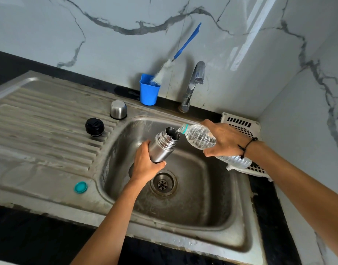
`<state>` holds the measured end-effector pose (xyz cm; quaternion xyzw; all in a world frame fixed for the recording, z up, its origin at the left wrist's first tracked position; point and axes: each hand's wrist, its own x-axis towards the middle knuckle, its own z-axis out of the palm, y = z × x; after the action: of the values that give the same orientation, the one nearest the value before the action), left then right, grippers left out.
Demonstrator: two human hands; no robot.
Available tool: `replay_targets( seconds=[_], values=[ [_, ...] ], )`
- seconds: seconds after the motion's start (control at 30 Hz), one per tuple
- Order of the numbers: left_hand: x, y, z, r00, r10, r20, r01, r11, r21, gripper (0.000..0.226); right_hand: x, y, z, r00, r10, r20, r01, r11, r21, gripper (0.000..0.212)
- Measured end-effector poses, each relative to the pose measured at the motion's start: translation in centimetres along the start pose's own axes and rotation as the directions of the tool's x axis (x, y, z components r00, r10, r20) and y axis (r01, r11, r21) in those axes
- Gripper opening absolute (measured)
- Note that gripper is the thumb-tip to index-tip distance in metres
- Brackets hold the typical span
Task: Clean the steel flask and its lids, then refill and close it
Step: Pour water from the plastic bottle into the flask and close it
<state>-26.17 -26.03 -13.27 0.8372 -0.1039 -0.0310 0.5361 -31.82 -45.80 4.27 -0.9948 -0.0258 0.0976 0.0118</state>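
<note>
The only camera is riding on the person's head, looking forward and steeply down from above the steel sink [218, 190], near enough that both forearms are reaching in from the bottom edge. It is facing the marble wall [110, 41] behind the tap [193, 87], with the wide lens bending the draining board [45, 131] at the left and the corner at the right. With just one view, no overlap is being shared.

Blue cup [148, 92] holding bottle brush [180, 52]; white basket [242, 125] beside tap [193, 87].
</note>
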Motion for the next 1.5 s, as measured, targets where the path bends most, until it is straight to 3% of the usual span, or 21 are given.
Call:
replay_targets(
  seconds=[1.5],
  values=[
    [-0.16,-0.95,0.19,0.999,-0.022,0.034,0.022,1.0,-0.009,0.082,0.59,0.11,0.57,0.999,-0.026,0.032,0.027,1.0,-0.006,0.074]
  ],
)
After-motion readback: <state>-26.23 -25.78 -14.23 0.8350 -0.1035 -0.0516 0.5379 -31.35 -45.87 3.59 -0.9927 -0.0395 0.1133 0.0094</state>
